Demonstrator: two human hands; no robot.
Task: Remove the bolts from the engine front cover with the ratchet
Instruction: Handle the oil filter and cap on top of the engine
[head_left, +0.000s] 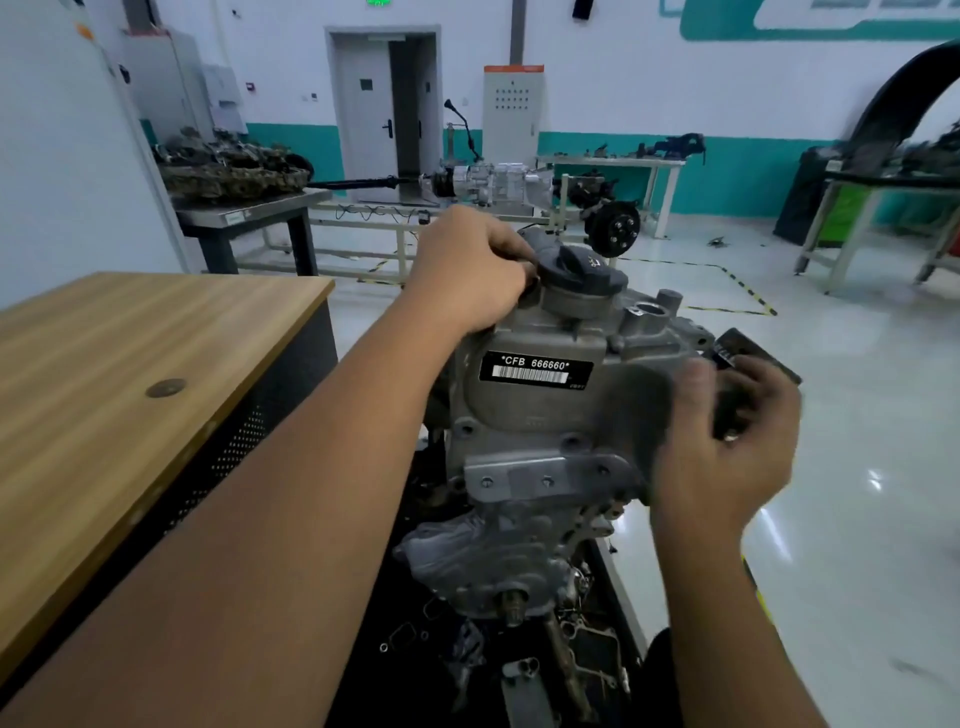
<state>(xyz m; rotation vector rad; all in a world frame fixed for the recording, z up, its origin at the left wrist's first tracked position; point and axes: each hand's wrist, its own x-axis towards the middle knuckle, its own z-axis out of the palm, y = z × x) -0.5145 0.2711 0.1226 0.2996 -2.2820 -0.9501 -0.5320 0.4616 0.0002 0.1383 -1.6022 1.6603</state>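
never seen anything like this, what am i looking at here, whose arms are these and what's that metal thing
This is one picture from a camera worn on a person's head, looking forward and down, so the two bare arms are the wearer's own. The grey metal block is a car engine in a workshop, its front cover facing the camera, with a black label reading CFB 666660. The left hand rests on top beside the black filler cap. The right hand is blurred at the engine's right side, its grip around a dark tool, probably the ratchet. A wooden table stands to the left.
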